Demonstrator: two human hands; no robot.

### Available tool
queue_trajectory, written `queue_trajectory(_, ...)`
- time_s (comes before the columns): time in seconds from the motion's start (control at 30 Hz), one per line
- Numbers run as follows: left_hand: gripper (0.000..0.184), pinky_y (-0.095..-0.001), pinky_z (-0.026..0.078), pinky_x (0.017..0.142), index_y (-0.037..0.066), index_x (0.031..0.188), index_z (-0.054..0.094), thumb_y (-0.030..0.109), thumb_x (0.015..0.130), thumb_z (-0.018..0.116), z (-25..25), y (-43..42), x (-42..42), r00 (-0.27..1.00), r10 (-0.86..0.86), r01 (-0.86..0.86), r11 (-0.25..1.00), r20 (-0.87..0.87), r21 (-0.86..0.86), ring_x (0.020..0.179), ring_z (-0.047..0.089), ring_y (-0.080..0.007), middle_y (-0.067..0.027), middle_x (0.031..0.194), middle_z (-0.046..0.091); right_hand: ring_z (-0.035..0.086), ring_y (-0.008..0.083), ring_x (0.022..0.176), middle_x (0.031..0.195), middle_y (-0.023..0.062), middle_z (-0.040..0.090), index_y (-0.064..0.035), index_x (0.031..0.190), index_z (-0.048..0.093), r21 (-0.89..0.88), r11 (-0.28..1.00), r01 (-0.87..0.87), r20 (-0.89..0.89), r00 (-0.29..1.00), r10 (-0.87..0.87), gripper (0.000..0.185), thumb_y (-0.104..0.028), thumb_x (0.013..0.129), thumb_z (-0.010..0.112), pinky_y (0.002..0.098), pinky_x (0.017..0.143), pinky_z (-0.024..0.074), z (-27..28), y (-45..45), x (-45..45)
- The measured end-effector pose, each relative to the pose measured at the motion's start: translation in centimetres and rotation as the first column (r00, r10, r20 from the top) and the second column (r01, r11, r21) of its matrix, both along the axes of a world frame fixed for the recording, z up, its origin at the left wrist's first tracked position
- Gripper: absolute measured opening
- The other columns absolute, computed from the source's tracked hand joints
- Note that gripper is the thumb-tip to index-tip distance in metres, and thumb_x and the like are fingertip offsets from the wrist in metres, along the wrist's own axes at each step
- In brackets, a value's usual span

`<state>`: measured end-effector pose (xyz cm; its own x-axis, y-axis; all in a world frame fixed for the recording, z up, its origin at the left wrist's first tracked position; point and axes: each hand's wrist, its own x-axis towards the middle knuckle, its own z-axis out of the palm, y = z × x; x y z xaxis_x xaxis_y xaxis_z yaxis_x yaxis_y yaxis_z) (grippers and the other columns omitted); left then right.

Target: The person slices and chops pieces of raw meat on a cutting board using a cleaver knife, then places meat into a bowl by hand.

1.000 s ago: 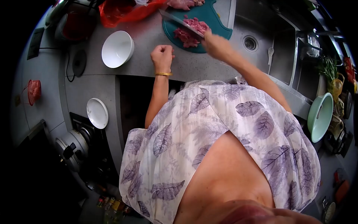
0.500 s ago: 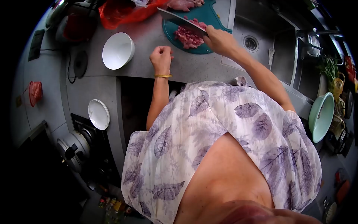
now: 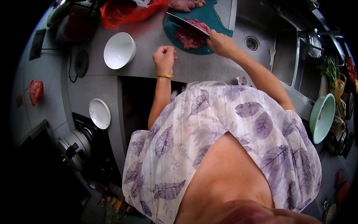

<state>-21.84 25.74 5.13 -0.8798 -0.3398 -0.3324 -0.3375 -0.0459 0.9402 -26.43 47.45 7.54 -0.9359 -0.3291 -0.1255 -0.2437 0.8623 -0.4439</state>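
My right hand (image 3: 220,43) is wrapped round the handle of a knife (image 3: 187,24), whose blade lies over the chopped pink meat (image 3: 192,38) on the teal cutting board (image 3: 217,21). A larger piece of meat (image 3: 186,4) rests at the board's far side. My left hand (image 3: 164,56) is curled closed at the counter's front, left of the board and not touching it; whether its fingers hold anything is hidden. To its left stands a white bowl (image 3: 119,50), and nothing shows inside it.
A red plastic bag (image 3: 126,15) lies behind the bowl. On the right are the steel sink (image 3: 261,22) and a mint-green basin (image 3: 322,118). White plates (image 3: 100,114) and a pressure cooker (image 3: 74,149) stand on the left.
The knife blade has tilted and shifted slightly over the chopped meat, with my right hand moving a little right and down. My left hand stays curled in nearly the same place.
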Motion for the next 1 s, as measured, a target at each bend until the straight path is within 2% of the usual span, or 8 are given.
queue_trajectory(0.13,0.009,-0.0232,0.049,0.053,0.001,0.081,0.061,0.010,0.081,0.060,0.1,0.2,-0.4,1.000,0.018,-0.018,1.000,-0.010,-0.001,0.068,0.061,-0.0127,-0.0050,0.075,0.061,0.057,0.0450,0.075,0.077,0.0269,0.059,-0.0009,0.091,0.041,-0.080,0.997,-0.014,-0.060,0.998,0.010,0.027,-0.027,0.088,0.049,0.0514,0.066,0.0445,2.8,0.7,-1.1)
queue_trajectory(0.23,0.009,-0.0232,0.049,0.053,0.001,0.080,0.061,0.010,0.081,0.060,-0.2,0.1,0.0,1.000,0.012,-0.011,1.000,-0.007,0.014,0.068,0.060,-0.0126,-0.0049,0.075,0.061,0.057,0.0455,0.075,0.080,0.0245,0.060,-0.0013,0.089,0.043,-0.065,0.994,0.090,0.018,0.996,-0.089,0.027,-0.027,0.088,0.049,0.0511,0.066,0.0445,0.2,-0.1,0.2)
queue_trajectory(0.4,0.009,-0.0232,0.049,0.053,0.001,0.080,0.061,0.010,0.080,0.060,0.4,0.3,-0.3,1.000,0.013,-0.013,1.000,-0.015,0.000,0.068,0.060,-0.0123,-0.0049,0.076,0.061,0.057,0.0451,0.076,0.079,0.0249,0.060,-0.0015,0.088,0.043,-0.031,0.999,-0.031,-0.028,0.999,0.030,0.027,-0.028,0.088,0.049,0.0521,0.067,0.0440,2.6,1.2,-0.4)
queue_trajectory(0.5,0.009,-0.0233,0.049,0.053,0.001,0.080,0.061,0.010,0.080,0.060,-0.1,0.2,-0.2,1.000,0.009,-0.009,1.000,-0.002,0.005,0.068,0.060,-0.0123,-0.0049,0.076,0.061,0.057,0.0446,0.075,0.078,0.0248,0.060,-0.0012,0.089,0.043,-0.114,0.990,0.086,-0.007,0.996,-0.088,0.027,-0.028,0.088,0.050,0.0516,0.067,0.0439,3.4,0.9,0.2)
queue_trajectory(0.7,0.013,-0.0240,0.050,0.054,-0.002,0.085,0.062,0.010,0.080,0.060,-1.2,0.1,-2.1,0.997,-0.073,0.072,0.995,-0.011,-0.070,0.070,0.060,-0.0129,-0.0060,0.078,0.061,0.058,0.0446,0.076,0.073,0.0267,0.060,0.0027,0.087,0.047,-0.047,0.996,0.076,0.070,0.995,-0.072,0.027,-0.024,0.086,0.050,0.0505,0.068,0.0468,1.6,1.9,0.8)
queue_trajectory(0.8,0.019,-0.0241,0.051,0.058,-0.005,0.092,0.063,0.009,0.080,0.059,-1.9,0.0,-4.7,0.991,-0.132,0.136,0.977,0.035,-0.161,0.072,0.061,-0.0139,-0.0078,0.081,0.063,0.061,0.0372,0.060,0.065,0.0216,0.059,0.0025,0.086,0.048,-0.255,0.939,0.231,0.113,0.971,-0.209,0.029,-0.026,0.087,0.050,0.0447,0.056,0.0486,2.2,3.8,1.7)
queue_trajectory(0.9,0.026,-0.0266,0.051,0.066,-0.006,0.099,0.062,0.010,0.078,0.059,-5.2,-0.6,-6.8,0.967,-0.253,0.211,0.862,-0.030,-0.461,0.075,0.063,-0.0177,-0.0117,0.088,0.065,0.056,0.0215,0.043,0.056,0.0113,0.054,0.0011,0.084,0.048,-0.371,0.807,0.460,0.476,0.840,-0.259,0.029,-0.027,0.088,0.049,0.0350,0.041,0.0442,3.8,6.2,3.3)
queue_trajectory(1.0,0.028,-0.0302,0.050,0.074,-0.005,0.095,0.065,0.016,0.076,0.061,-4.1,0.4,-8.0,0.964,-0.265,0.209,0.746,0.005,-0.632,0.079,0.064,-0.0227,-0.0161,0.090,0.066,0.046,0.0099,0.037,0.053,0.0030,0.047,-0.0014,0.081,0.046,-0.429,0.647,0.630,0.625,0.724,-0.291,0.025,-0.025,0.088,0.048,0.0276,0.033,0.0376,2.0,8.1,5.0)
